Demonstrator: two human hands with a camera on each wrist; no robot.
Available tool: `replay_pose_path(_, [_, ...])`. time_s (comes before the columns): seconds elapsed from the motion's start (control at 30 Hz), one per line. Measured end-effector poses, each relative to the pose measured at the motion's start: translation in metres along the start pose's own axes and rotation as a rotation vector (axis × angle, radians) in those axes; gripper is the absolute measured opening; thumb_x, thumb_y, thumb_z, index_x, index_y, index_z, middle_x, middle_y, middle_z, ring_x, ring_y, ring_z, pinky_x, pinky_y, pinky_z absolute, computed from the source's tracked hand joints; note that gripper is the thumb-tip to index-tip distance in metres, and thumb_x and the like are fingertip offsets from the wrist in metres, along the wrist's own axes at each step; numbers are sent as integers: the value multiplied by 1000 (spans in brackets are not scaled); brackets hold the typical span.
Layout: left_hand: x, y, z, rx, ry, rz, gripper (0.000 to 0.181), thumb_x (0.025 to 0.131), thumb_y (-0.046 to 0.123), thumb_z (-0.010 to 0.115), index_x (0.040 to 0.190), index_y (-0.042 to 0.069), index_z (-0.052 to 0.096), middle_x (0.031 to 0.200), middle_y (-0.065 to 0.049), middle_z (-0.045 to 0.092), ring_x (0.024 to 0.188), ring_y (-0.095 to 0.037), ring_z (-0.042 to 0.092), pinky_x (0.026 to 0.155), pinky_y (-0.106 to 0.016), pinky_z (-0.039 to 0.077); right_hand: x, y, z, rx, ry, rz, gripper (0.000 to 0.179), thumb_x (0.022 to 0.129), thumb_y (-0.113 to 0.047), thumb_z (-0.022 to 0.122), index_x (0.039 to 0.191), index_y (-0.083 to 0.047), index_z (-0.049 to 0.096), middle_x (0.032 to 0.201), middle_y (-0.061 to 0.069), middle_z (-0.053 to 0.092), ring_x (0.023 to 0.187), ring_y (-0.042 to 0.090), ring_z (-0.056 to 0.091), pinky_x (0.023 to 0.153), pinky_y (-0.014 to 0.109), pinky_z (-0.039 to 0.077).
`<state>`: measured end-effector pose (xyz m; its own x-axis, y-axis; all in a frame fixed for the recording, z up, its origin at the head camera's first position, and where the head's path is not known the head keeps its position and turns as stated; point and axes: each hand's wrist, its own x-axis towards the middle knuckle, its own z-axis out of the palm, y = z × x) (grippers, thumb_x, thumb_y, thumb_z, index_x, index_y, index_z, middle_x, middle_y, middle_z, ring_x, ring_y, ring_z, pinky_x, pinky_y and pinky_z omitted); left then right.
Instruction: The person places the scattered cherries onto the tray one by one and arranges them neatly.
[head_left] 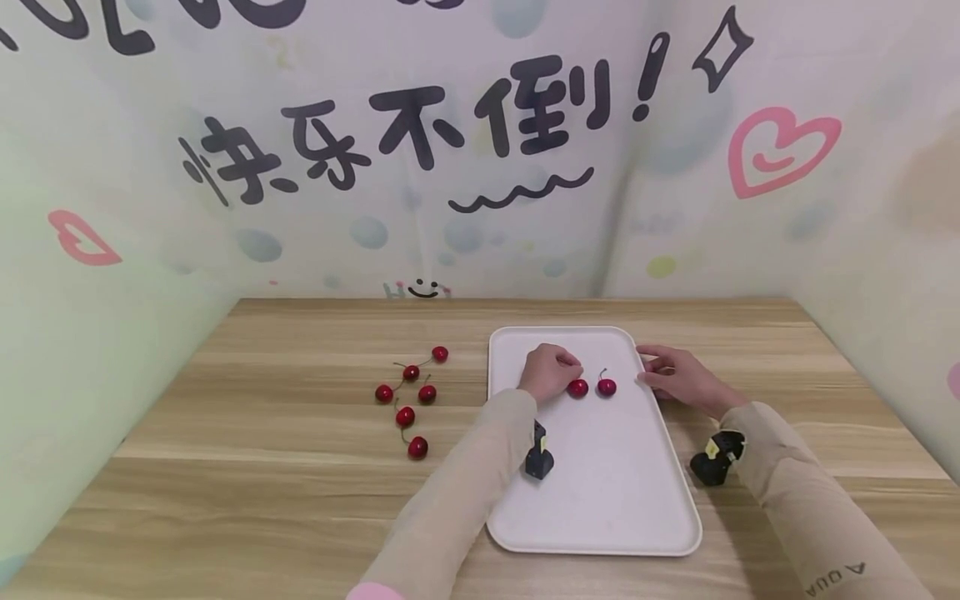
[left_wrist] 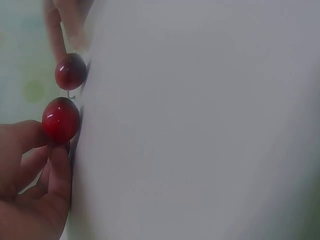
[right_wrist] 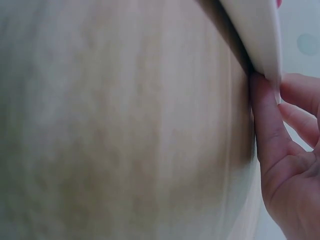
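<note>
So that sliding is presumably prevented, tray point(head_left: 600, 492) is rim-pinched by right grip point(head_left: 684, 381); one cherry point(head_left: 577, 388) is pinched by left grip point(head_left: 550, 372).

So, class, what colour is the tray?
The tray is white, plain across its surface; it shows best in the head view.

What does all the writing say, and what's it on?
"快乐不倒!": white patterned wall sheet.
"AQUA", it seems: beige cloth right sleeve.
Large black lettering atop the sheet: cut off.
Small pale lettering on the sheet: too faint.
Yellow patches on black wrist devices: too small to read.
</note>
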<state>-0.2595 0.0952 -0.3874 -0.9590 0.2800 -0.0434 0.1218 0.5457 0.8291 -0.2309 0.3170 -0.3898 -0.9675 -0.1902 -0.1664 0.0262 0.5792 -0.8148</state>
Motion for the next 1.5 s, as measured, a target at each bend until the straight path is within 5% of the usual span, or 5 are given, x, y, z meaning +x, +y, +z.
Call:
replay_pose_path(0.4, [2, -2, -14, 5, -5, 20, 11, 82, 16, 62, 86, 7, 68, 72, 1, 61, 69, -9, 53, 67, -20, 43, 2, 0, 2, 24, 1, 2, 55, 87, -6, 54, 133, 8, 27, 105, 23, 46, 91, 25, 51, 76, 33, 49])
replay_pose_path(0.93, [-25, -9, -90, 38, -78, 69, 16, 86, 18, 58, 96, 7, 64, 84, -2, 61, 75, -16, 57, 66, -24, 47, 0, 1, 1, -3, 5, 19, 56, 88, -9, 54, 134, 6, 26, 108, 24, 46, 93, 28, 50, 78, 34, 48])
replay_pose_path(1.17, [-35, -32, -120, 48, -36, 102, 17, 86, 19, 58, 95, 6, 65, 86, -3, 62, 77, -16, 56, 66, -25, 47, -1, 1, 0, 7, 6, 1, 55, 88, -8, 54, 134, 7, 27, 107, 24, 46, 92, 27, 51, 77, 34, 48])
replay_pose_path(1.5, [-50, -66, -152, 49, 45, -27, 22, 87, 20, 57, 103, 6, 62, 96, -5, 60, 86, -18, 53, 72, -30, 46, -1, -2, 1, -3, -1, 12, 56, 88, -9, 54, 134, 7, 26, 109, 24, 46, 95, 28, 51, 77, 33, 48])
